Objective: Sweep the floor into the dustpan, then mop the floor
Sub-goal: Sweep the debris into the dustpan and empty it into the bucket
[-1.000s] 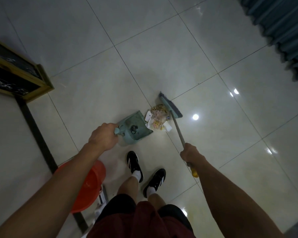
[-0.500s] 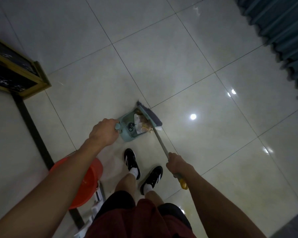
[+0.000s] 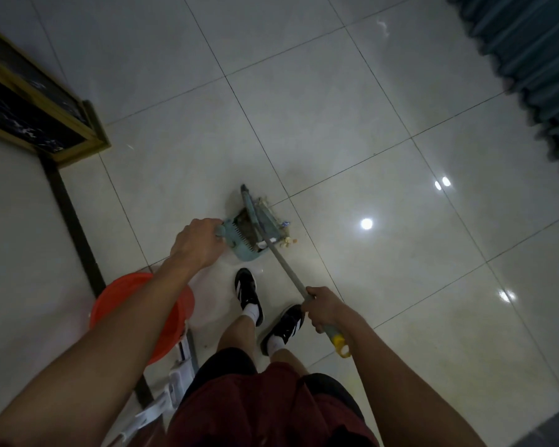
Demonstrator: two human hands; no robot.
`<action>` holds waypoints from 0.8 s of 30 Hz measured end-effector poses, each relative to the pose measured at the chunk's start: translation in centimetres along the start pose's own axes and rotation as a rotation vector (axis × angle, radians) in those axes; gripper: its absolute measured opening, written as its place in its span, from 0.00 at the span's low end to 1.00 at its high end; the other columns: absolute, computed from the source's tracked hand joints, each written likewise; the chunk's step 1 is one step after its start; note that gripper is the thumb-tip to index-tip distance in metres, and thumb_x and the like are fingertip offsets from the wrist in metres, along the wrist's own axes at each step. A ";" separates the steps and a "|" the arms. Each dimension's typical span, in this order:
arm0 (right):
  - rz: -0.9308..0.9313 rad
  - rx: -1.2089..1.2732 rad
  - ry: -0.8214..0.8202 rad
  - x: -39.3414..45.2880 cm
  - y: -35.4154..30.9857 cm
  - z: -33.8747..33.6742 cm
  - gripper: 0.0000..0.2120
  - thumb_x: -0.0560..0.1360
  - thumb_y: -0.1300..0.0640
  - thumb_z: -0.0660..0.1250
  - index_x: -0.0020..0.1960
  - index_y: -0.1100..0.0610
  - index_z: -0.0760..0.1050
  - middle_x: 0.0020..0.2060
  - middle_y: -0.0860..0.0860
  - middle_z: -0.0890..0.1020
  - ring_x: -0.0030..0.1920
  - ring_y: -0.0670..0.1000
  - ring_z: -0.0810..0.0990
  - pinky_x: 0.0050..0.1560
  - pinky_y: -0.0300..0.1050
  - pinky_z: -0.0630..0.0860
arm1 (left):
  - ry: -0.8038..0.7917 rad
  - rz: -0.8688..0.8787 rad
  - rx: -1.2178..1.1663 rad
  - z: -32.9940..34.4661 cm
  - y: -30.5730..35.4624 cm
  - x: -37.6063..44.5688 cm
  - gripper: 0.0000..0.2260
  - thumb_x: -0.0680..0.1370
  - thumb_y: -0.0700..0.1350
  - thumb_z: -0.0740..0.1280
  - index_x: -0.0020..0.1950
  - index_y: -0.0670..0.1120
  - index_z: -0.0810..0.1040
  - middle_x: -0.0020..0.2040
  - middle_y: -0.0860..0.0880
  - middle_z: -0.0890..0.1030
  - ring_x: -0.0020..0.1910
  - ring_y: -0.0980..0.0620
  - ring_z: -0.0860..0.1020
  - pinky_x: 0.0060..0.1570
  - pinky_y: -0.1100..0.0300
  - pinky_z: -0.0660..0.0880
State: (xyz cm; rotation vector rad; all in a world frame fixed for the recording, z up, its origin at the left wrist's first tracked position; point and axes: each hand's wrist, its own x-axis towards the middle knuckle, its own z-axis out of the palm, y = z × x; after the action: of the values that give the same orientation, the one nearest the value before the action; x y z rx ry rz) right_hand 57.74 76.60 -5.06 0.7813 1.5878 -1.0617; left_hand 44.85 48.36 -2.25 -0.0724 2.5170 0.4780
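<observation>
A teal dustpan [image 3: 239, 240] sits tipped on the pale tiled floor just ahead of my feet. My left hand [image 3: 197, 241] grips its short handle. The broom head [image 3: 255, 211] lies inside the pan's mouth, over the rubbish. My right hand [image 3: 321, 306] grips the grey broom stick [image 3: 284, 266] near its yellow end [image 3: 339, 343]. A few scraps [image 3: 288, 241] lie on the tile at the pan's right lip.
An orange bucket [image 3: 175, 311] stands at my left, partly hidden by my forearm, with a white mop frame [image 3: 171, 391] beside it. A gold-framed dark cabinet [image 3: 36, 121] sits at far left. Teal curtains [image 3: 536, 59] hang at upper right. My shoes [image 3: 247, 290] stand behind the pan.
The broom has pushed the pile of rubbish left into the dustpan, and its head now sits in the pan. My left hand has tipped the pan up. A few scraps stayed outside.
</observation>
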 end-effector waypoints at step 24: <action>-0.098 0.523 0.043 -0.3 -4.6 -0.7 0.05 0.77 0.67 0.65 0.52 0.61 0.74 0.29 0.56 0.72 0.22 0.47 0.67 0.23 0.36 0.67 | 0.039 -0.103 0.041 -1.0 -4.7 -6.5 0.05 0.74 0.44 0.64 0.41 0.54 0.75 0.40 0.48 0.79 0.38 0.46 0.78 0.37 0.55 0.76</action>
State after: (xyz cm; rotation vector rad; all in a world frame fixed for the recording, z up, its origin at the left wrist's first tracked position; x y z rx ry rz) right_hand 53.52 75.39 -3.54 1.0835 1.4068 -1.5719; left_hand 50.50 43.26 0.53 -0.1963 2.5455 0.3864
